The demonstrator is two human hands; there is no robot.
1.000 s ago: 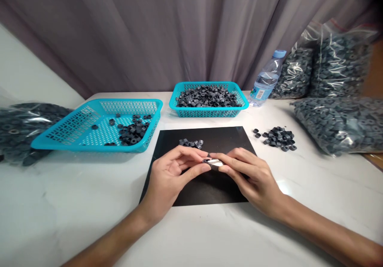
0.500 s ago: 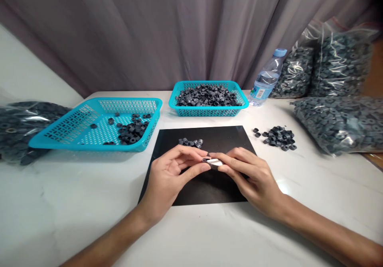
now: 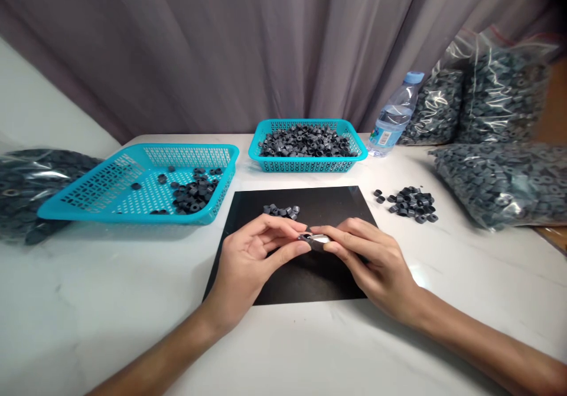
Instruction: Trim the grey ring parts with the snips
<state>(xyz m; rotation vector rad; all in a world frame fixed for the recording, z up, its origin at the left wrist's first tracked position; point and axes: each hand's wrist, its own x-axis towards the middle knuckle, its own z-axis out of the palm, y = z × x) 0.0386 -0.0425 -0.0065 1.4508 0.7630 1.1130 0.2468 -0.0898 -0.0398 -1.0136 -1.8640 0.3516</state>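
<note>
Above the black mat [image 3: 305, 278], both hands meet. My left hand [image 3: 252, 251] pinches a small dark grey ring [image 3: 304, 237] between thumb and fingertips. In my right hand [image 3: 372, 257] is a small flat tool with a shiny silver face [image 3: 319, 239], its kind not clear; thumb and index finger close on it. The tool's tip touches or nearly touches the ring, and fingers hide part of both. Behind the hands, a little cluster of dark rings [image 3: 282, 211] lies on the mat.
A blue basket [image 3: 221, 198] with some rings stands left, a fuller blue basket [image 3: 310, 164] at the back. Loose rings [image 3: 413, 204] lie right of the mat. A water bottle [image 3: 392, 121] and bags of rings [image 3: 509, 183] stand right; another bag [image 3: 39, 189] lies left.
The silver tool has turned slightly between my fingers against the ring. Both hands keep nearly the same place, and the view has shifted a little.
</note>
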